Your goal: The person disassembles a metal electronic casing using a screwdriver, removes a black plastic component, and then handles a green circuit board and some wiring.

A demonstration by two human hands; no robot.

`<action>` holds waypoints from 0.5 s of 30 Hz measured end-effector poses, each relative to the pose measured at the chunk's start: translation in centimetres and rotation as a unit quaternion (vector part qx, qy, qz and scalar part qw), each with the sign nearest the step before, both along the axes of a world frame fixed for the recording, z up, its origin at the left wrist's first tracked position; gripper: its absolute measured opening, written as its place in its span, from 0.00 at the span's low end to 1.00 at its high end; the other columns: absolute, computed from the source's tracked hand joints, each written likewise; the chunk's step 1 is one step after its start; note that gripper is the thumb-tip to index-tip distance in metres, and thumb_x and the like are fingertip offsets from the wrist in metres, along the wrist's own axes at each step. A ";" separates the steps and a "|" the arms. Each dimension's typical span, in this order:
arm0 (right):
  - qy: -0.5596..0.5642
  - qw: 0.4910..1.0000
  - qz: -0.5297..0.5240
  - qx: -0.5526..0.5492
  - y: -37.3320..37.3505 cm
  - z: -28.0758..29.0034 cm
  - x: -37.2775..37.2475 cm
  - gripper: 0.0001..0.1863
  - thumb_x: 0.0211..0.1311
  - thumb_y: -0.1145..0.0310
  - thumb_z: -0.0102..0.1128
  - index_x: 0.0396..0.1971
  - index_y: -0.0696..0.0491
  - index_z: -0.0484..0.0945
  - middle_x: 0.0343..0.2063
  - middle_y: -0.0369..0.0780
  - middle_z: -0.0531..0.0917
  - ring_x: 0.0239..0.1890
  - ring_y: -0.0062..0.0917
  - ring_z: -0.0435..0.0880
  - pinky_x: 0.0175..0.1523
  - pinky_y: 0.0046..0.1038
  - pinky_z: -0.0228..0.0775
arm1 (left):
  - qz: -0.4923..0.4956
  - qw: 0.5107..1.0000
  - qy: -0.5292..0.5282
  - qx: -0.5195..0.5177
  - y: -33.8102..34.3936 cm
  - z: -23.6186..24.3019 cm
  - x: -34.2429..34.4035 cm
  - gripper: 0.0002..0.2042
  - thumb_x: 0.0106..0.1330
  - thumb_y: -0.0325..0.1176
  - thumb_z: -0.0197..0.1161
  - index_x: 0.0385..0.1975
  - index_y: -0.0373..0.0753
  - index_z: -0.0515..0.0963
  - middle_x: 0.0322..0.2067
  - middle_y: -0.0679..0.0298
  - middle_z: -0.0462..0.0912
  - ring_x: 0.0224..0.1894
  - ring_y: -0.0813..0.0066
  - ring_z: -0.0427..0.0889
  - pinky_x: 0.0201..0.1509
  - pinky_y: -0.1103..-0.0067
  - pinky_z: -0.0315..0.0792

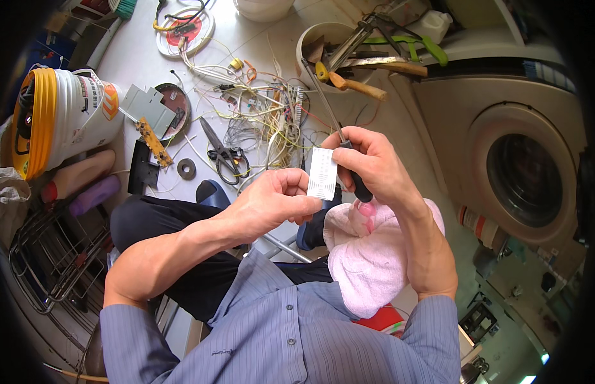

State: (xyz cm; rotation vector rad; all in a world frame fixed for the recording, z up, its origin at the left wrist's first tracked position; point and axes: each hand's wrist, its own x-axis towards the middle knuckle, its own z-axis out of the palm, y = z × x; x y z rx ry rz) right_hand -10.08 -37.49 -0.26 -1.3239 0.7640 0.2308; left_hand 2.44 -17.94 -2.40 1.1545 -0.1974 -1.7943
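A small white rectangular piece with dark line patterns is held up before me, above my lap. My left hand pinches its lower left edge between thumb and fingers. At its upper right edge sits the thumb of my right hand, which also grips a screwdriver by the black handle. The screwdriver's long shaft points up and away to the left, apart from the white piece. A pink towel hangs over my right leg, below the right wrist.
Beyond my hands lie tangled wires, black scissors and a coiled white cable. A bucket of tools stands at the far right, near a washing machine. At left are a white-and-yellow bucket and a wire rack.
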 end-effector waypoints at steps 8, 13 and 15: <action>-0.008 1.000 -0.021 -0.001 0.1 0.3 0.2 0.10 0.69 0.69 0.60 0.41 0.60 0.82 0.20 0.32 0.78 0.19 0.12 0.74 0.24 0.19 0.65 | 0.054 0.978 -0.198 -0.042 0.4 -0.1 -0.8 0.18 0.66 0.36 0.71 0.50 0.32 0.79 0.36 0.66 0.84 0.36 0.83 0.81 0.42 0.82 0.76; 0.001 1.000 -0.028 0.010 -0.1 0.3 0.2 0.10 0.71 0.68 0.60 0.41 0.59 0.82 0.21 0.31 0.79 0.19 0.11 0.74 0.24 0.18 0.65 | 0.050 0.979 -0.176 -0.087 0.4 0.1 -0.5 0.19 0.72 0.29 0.65 0.60 0.31 0.75 0.46 0.60 0.84 0.43 0.80 0.83 0.48 0.79 0.78; 0.005 0.999 -0.031 0.014 -0.2 0.3 0.2 0.10 0.72 0.67 0.60 0.41 0.59 0.82 0.21 0.31 0.79 0.18 0.11 0.74 0.23 0.17 0.65 | 0.053 0.987 -0.131 -0.074 0.3 0.0 -0.2 0.17 0.76 0.31 0.61 0.59 0.30 0.75 0.47 0.59 0.85 0.43 0.78 0.84 0.48 0.78 0.78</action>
